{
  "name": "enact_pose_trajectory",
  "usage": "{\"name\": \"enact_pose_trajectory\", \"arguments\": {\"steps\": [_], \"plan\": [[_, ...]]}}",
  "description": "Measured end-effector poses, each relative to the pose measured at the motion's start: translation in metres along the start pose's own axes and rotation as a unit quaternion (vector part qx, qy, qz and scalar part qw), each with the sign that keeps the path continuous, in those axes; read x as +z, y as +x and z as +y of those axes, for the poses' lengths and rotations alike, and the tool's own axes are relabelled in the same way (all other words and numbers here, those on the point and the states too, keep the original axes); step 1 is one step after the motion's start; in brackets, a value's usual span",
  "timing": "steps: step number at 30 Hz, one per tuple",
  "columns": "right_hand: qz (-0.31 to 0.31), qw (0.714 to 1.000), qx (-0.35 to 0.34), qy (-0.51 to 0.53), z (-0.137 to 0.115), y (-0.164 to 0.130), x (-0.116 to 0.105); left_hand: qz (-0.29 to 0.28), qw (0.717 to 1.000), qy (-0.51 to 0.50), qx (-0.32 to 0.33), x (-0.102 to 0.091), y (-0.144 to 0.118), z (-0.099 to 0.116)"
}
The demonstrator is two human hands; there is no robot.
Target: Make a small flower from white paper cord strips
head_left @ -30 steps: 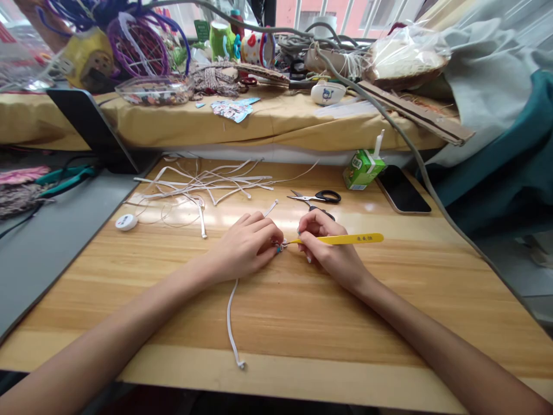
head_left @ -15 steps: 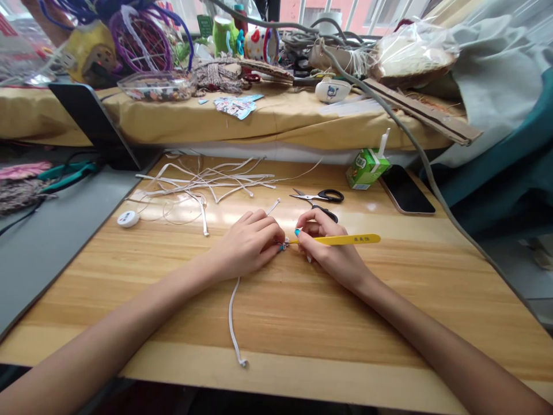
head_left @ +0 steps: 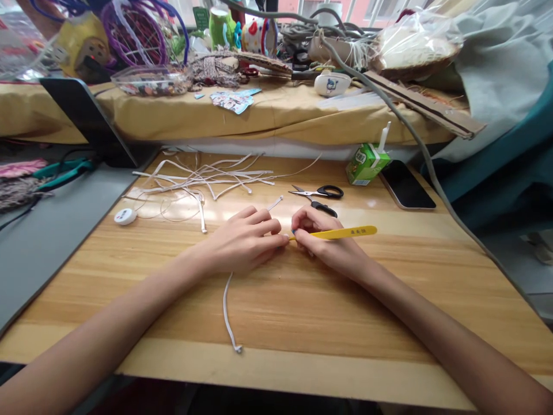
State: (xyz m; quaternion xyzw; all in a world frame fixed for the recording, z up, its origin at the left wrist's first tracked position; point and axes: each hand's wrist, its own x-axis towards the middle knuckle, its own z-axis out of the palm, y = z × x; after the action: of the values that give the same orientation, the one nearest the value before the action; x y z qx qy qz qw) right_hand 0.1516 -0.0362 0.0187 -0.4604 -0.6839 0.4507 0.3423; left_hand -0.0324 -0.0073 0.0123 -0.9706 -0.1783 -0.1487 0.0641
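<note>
Here the left hand (head_left: pixel 246 242) pinches a flat white cord (head_left: pixel 227 311); the right hand (head_left: pixel 322 239) grips slim yellow tweezers (head_left: pixel 345 233).

surface: wooden table (head_left: pixel 302 311) | on it: scissors (head_left: pixel 317 193), phone (head_left: pixel 406 185), juice carton (head_left: pixel 366 164), cord scraps (head_left: pixel 203 178)

Wooden table (head_left: pixel 389 300) as landmark. At its far middle, black-handled scissors (head_left: pixel 319 193). Left of the scissors, a loose heap of white strips (head_left: pixel 203 178); near the table's left edge, a small white round disc (head_left: pixel 125 216). Right of the scissors, a green drink carton (head_left: pixel 366 164) with straw, just beside a dark phone (head_left: pixel 406 185) lying flat.
</note>
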Motion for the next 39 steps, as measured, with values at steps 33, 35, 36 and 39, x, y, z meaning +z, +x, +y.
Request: {"name": "enact_pose_trajectory", "arguments": {"steps": [33,35,36,39], "plan": [[0.072,0.997,0.021,-0.004,0.008,-0.005,-0.006,0.004,0.984,-0.109,-0.14,0.005,-0.001,0.006],[0.064,0.998,0.028,0.007,0.007,-0.005,-0.006,0.014,0.98,-0.138,-0.14,0.003,-0.001,0.006],[0.062,0.997,0.033,0.025,0.008,-0.006,-0.007,0.02,0.978,-0.148,-0.144,0.001,-0.001,0.005],[0.058,0.994,0.053,0.076,0.009,-0.006,-0.007,0.043,0.973,-0.13,-0.184,-0.002,-0.001,0.0]]}}
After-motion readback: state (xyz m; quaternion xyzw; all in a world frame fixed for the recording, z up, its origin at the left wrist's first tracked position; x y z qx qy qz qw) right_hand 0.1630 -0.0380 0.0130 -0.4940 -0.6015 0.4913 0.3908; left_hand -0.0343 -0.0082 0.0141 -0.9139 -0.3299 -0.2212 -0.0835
